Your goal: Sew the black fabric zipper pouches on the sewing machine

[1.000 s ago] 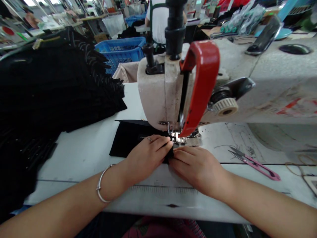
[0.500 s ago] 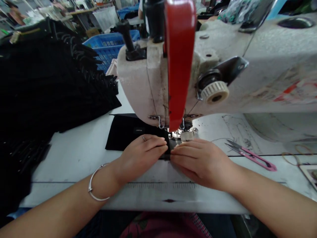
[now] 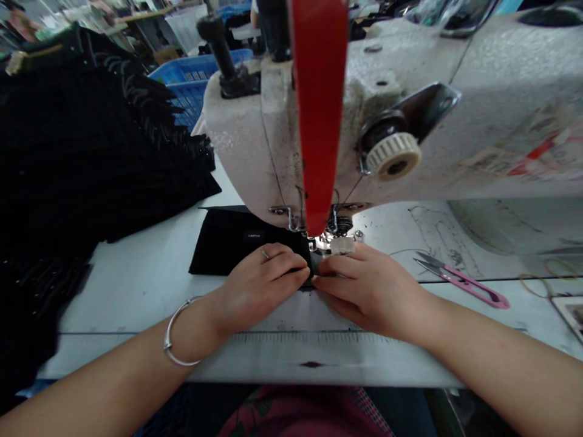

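A small black fabric piece [image 3: 228,240] with a tiny label lies on the white table under the head of a cream sewing machine [image 3: 282,133] that has a red guard [image 3: 319,109]. My left hand [image 3: 259,282], with a ring and a silver bangle, presses on the piece's right edge with its fingers curled together. My right hand [image 3: 364,285] meets it fingertip to fingertip, pinching the same edge just in front of the presser foot [image 3: 334,243]. The part of the cloth under my fingers is hidden.
A large heap of black garments [image 3: 86,158] fills the left of the table. Pink thread snips [image 3: 464,282] lie to the right. A blue basket [image 3: 191,85] stands behind. A ruler strip [image 3: 310,337] is marked along the table's front edge.
My view has come closer to the machine head, so the red guard looks bigger. Both hands have edged slightly toward the presser foot, still holding the black piece's edge.
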`<state>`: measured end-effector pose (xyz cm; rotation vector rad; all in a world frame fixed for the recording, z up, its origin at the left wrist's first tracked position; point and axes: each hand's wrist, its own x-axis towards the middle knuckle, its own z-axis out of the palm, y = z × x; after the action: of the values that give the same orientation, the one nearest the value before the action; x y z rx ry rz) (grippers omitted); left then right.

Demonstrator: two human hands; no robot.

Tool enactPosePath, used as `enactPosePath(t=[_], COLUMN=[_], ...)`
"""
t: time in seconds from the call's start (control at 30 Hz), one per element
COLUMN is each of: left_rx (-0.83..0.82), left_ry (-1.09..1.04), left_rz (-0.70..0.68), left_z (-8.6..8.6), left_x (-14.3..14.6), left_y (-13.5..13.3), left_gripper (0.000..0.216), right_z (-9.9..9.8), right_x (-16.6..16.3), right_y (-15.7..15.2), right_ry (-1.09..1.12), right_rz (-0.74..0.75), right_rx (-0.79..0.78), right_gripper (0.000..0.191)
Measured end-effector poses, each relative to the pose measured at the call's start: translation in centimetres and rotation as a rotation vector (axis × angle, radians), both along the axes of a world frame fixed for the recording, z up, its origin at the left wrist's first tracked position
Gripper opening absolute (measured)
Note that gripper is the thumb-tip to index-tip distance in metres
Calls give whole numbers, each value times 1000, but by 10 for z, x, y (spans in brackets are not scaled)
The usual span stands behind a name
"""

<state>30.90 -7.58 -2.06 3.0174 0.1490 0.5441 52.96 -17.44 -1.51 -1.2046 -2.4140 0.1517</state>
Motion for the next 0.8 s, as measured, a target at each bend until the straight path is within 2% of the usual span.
enactPosePath(t=[0.23,0.4,0.53,0.8], left_rx=[-7,18,19,24], left_ry=[-19,11,49,-37], left_rz=[-26,-64,-9,64], left_z=[1,-2,-2,4], left_x=[-6,-7,-3,10], left_y=[-2,7,19,34], left_gripper=[20,24,25,22], right_z=[0,-1,-4,-4], right_x=[-1,-2,-4,-9], right_y=[-2,-2,1,11], right_ry=[56,71,35,-74], right_rz=[1,-29,-81,-234], right_rx=[-35,-20,-6,-48], right_gripper=[22,25,28,35])
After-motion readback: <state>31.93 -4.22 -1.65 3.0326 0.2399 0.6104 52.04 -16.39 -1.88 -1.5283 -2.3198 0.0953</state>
